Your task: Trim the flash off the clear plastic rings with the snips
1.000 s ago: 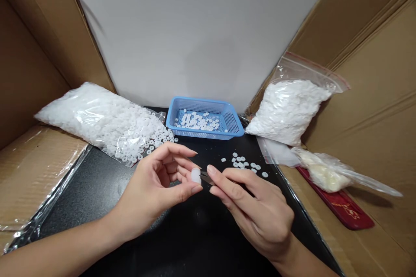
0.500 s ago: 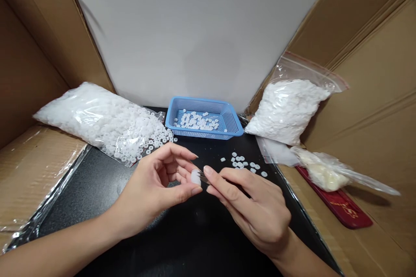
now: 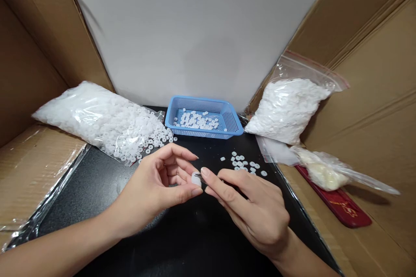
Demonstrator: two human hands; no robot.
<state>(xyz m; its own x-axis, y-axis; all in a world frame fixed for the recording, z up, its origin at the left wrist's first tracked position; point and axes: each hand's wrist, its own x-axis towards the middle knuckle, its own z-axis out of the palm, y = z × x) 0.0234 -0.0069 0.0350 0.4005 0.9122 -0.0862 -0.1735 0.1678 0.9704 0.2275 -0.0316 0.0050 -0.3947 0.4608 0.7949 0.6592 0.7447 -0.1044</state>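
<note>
Between the thumb and a fingertip of my left hand (image 3: 152, 188) sits a small white plastic ring (image 3: 195, 179), its hole hidden at this angle; the index finger is raised off it. My right hand (image 3: 255, 207) pinches dark metal tweezers (image 3: 199, 175), mostly covered by the fingers. Their tips are at the ring's upper right edge; I cannot tell whether they grip it or reach inside. Several loose white rings (image 3: 241, 163) lie on the black tabletop (image 3: 195, 242) behind my right hand.
A blue mesh basket (image 3: 204, 133) with several white pieces stands at the back. On the left a clear bag (image 3: 87, 108) spills white rings. A zip bag (image 3: 286, 108) of white pieces leans at right, near a smaller bag (image 3: 325, 171) on a red case (image 3: 349, 212). Cardboard walls (image 3: 367, 52) flank the table.
The tweezers have tilted a little and their tips sit closer together at the ring's edge. My right hand has shifted slightly left; my left hand stays nearly still.
</note>
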